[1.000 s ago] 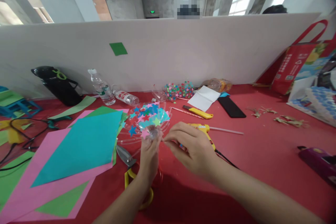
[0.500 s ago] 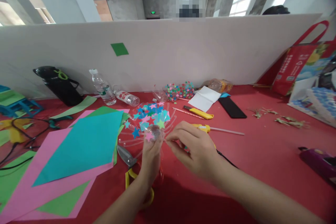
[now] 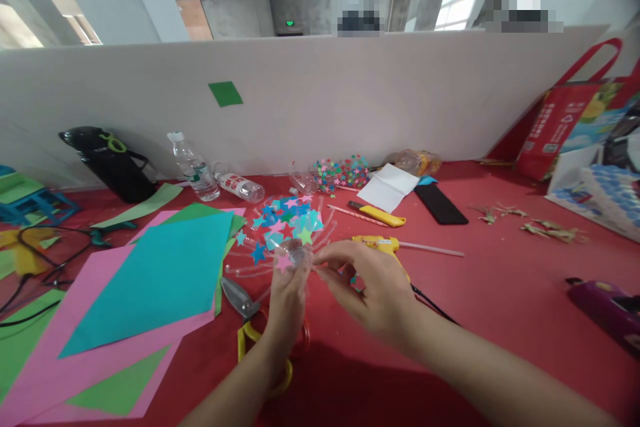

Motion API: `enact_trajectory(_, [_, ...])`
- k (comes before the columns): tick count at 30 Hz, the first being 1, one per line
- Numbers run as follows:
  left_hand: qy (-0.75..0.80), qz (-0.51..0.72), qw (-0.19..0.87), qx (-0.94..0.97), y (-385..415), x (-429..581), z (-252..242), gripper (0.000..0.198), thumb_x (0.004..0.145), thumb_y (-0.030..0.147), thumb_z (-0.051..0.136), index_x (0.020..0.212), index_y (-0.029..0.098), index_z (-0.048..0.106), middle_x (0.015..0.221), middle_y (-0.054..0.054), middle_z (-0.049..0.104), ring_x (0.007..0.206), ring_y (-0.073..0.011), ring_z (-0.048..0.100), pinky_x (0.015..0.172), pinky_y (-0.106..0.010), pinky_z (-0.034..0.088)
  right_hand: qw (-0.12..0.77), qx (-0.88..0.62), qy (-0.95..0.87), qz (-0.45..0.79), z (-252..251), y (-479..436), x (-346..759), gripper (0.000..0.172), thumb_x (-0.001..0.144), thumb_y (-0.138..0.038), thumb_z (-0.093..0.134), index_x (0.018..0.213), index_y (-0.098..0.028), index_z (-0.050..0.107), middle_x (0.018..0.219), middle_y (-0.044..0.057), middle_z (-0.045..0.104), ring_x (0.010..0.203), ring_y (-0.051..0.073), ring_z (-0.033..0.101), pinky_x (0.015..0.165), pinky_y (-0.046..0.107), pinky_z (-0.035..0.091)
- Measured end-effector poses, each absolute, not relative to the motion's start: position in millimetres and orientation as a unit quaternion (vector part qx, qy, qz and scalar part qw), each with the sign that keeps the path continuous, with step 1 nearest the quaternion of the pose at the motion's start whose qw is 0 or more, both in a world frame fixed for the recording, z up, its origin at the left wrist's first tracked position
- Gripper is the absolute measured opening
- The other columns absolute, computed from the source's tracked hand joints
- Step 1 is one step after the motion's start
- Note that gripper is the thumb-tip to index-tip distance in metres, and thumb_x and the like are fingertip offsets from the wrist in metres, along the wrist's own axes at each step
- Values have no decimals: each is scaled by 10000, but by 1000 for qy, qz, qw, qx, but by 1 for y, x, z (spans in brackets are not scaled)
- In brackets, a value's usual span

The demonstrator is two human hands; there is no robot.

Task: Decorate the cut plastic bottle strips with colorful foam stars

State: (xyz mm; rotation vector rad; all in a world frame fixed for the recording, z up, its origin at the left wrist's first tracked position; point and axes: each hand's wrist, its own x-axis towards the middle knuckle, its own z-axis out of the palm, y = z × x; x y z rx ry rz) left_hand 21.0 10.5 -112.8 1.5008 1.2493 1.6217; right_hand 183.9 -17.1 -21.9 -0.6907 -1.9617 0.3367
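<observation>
My left hand point(image 3: 290, 290) is closed around the neck end of a clear plastic bottle piece point(image 3: 235, 271) whose thin cut strips fan outward. Colourful paper stars point(image 3: 287, 217) show in and behind it, a pink one close to my thumb. At its right side my right hand point(image 3: 367, 280) has thumb and forefinger pinched together; whatever lies between the fingertips is too small to make out. Below my left hand lie scissors point(image 3: 245, 333) with yellow-and-red handles. Just beyond my right hand rests a yellow hot glue gun point(image 3: 383, 243) with a glue stick protruding from its back.
Coloured paper sheets point(image 3: 160, 280) cover the left side. Farther back stand a black flask point(image 3: 107, 163) and a water bottle point(image 3: 193, 167), near a yellow cutter knife point(image 3: 380, 213), a phone point(image 3: 441, 203) and a star-covered bottle point(image 3: 343, 173). A white partition point(image 3: 300, 100) closes off the back.
My right hand has dipped very slightly at the bottle piece's edge, still pinched. My left hand keeps its hold, and the things on the table have stayed put.
</observation>
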Motion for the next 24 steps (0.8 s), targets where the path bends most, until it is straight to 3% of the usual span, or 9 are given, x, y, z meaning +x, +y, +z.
enact_trajectory(4, [481, 619, 395, 480, 5, 30, -106, 216, 771, 389, 602, 860, 197, 644, 787, -41, 672, 792, -222, 657, 821, -393, 514, 505, -253, -817, 115, -20, -16, 183, 163, 920, -137, 525, 1060, -196, 581, 954, 30, 701, 858, 118, 657, 749, 222, 529])
enact_trajectory(11, [469, 634, 472, 394, 1, 37, -92, 262, 658, 383, 708, 809, 181, 637, 818, -29, 671, 872, -202, 634, 863, -343, 491, 505, -242, -818, 132, -20, -14, 182, 176, 891, -106, 548, 1039, -178, 611, 967, 36, 713, 877, 115, 656, 787, 227, 526])
enact_trajectory(24, [473, 647, 450, 393, 1, 34, -89, 238, 659, 290, 679, 864, 196, 603, 805, -7, 665, 846, -188, 645, 819, -321, 498, 504, -276, -805, 151, -19, -15, 179, 171, 869, -89, 532, 959, -183, 642, 889, 36, 716, 801, 129, 655, 724, 247, 534])
